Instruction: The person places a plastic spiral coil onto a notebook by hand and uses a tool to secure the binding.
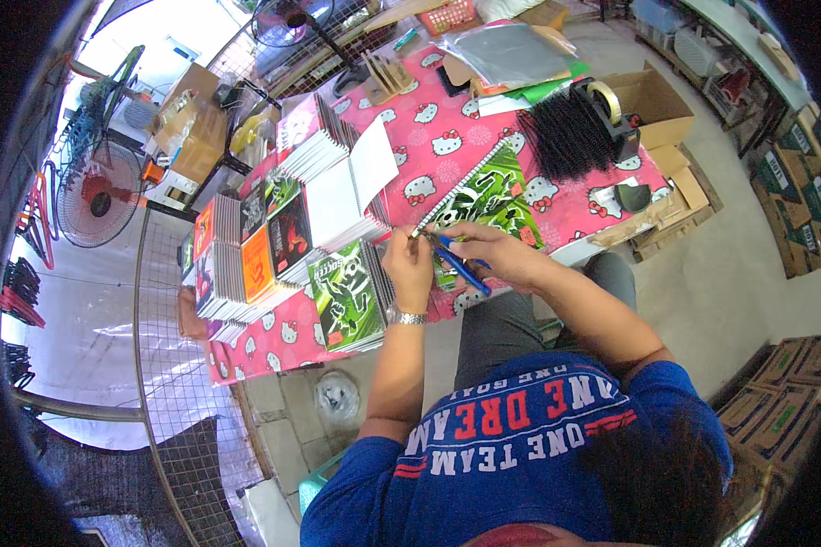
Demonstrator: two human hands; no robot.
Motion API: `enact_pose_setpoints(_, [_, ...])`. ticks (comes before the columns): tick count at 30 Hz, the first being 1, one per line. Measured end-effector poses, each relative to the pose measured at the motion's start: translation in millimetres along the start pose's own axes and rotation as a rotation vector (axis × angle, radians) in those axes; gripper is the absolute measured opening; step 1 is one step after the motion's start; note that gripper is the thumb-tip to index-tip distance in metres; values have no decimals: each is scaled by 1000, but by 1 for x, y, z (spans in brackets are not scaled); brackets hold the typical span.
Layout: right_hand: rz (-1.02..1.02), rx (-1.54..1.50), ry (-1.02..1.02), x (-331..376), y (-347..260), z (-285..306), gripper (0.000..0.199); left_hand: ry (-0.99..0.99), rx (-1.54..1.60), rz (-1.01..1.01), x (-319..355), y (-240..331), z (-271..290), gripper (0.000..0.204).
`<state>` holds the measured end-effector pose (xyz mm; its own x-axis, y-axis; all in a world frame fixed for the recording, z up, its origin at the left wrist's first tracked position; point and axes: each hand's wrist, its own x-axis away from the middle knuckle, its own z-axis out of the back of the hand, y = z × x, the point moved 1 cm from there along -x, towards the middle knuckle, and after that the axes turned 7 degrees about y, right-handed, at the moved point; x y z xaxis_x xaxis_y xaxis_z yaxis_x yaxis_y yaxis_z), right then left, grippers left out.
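Green spiral-bound notebook [504, 199] lies slantwise on your pink-covered bench [416, 139], right of stacked notebooks [345, 296] | your left hand [408, 266], fingers curled, pinches its coil's near end | your right hand [502, 252] closes around blue-handled pliers [462, 268], tips there.

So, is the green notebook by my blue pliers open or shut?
Shut, it appears: the green notebook lies cover up, with no inside page showing.

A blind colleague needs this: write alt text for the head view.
A person's right hand holds blue-handled pliers at the near end of the coil on a green notebook; the left hand pinches that end. Stacked notebooks and black coils lie on a pink tablecloth.
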<state>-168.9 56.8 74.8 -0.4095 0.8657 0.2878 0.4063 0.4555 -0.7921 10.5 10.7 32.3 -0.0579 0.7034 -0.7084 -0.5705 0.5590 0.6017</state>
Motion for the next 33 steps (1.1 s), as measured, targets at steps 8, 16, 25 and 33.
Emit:
enact_pose_setpoints(8, [582,1366,819,22,50,181,46,426,286,652,4,-34,140,38])
enact_pose_setpoints(16, [805,1595,1173,-51,-37,261,31,366,-206,635,86,-104,210,28])
enact_pose_setpoints(25, [367,1972,1243,-107,-50,314,20,339,-381,750,97,-127,207,29])
enact_pose_setpoints(33, [522,1450,1328,-107,-84,282,23,-120,-57,-21,-21,-31,9,20])
